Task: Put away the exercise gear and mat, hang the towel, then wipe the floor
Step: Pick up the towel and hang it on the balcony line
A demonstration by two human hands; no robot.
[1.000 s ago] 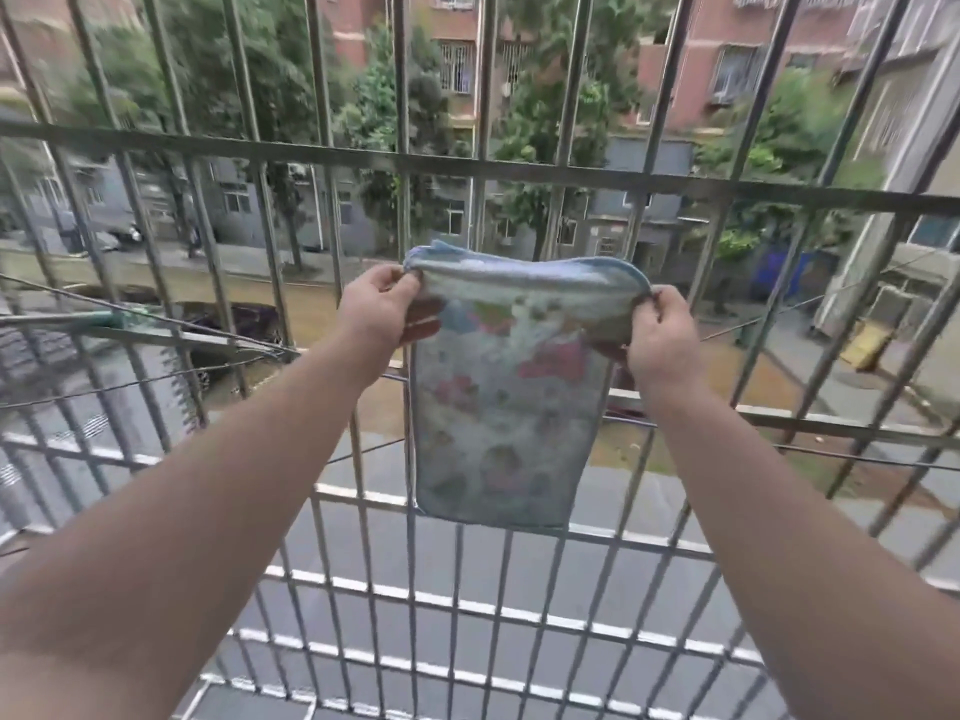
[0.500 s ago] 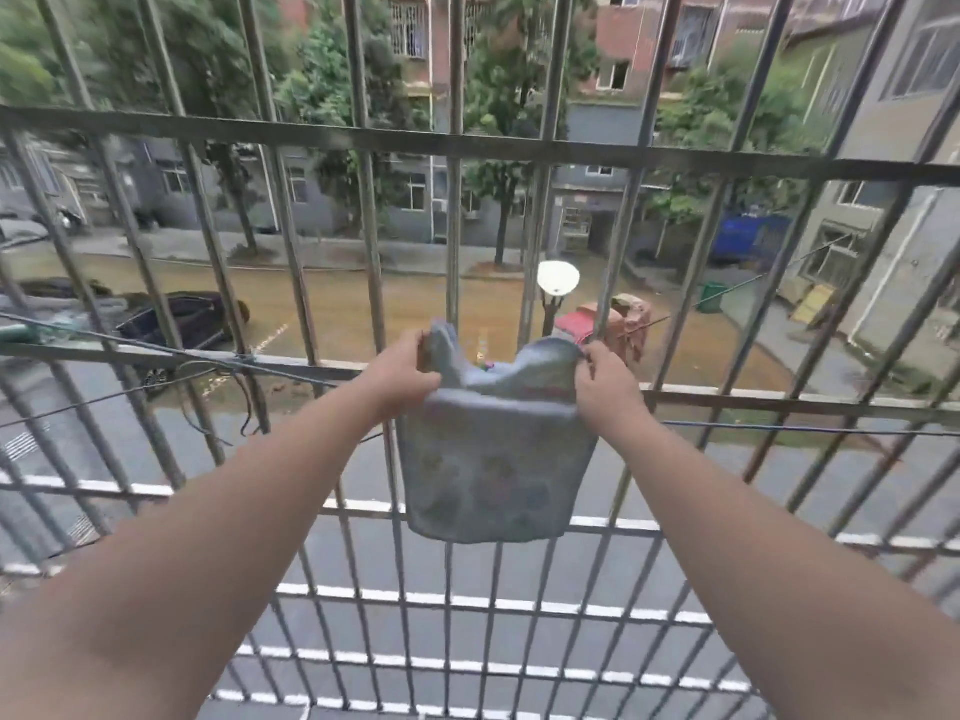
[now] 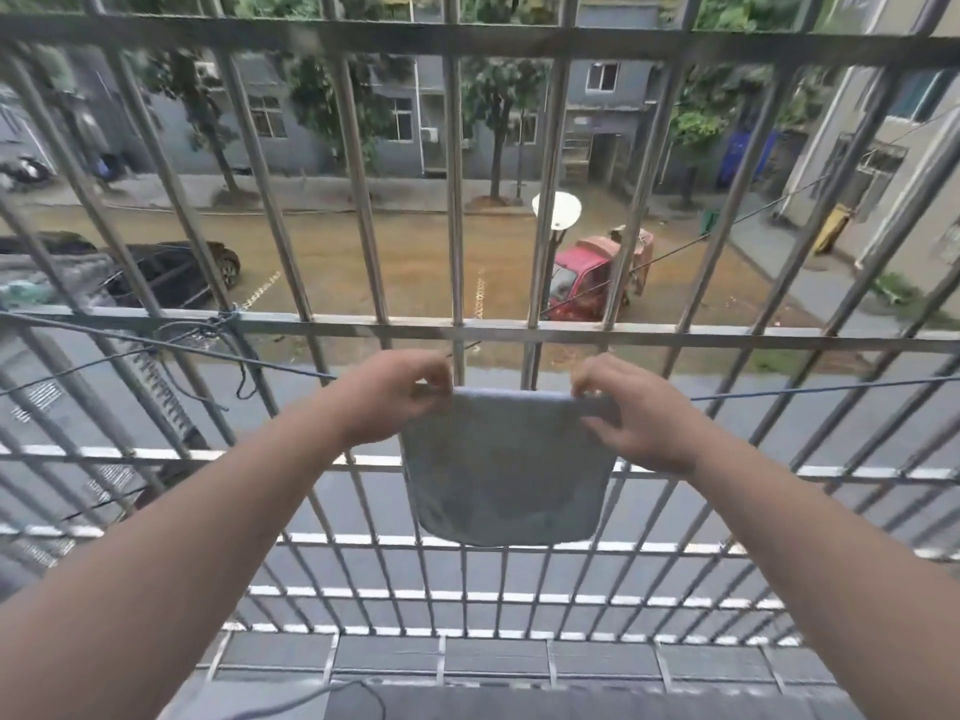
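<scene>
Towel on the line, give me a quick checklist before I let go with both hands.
1. Towel folded over the blue line: ok, its top edge runs along the line between the hands.
2. Left hand grip: ok, pinching the top left corner.
3. Right hand grip: ok, pinching the top right corner.
4. Towel hangs flat: ok, no bunching visible.
5. Equal lengths on both sides of the line: cannot tell, the back half is hidden.
6. Line tied firmly to the railing: cannot tell, though a knot shows at the left.
</scene>
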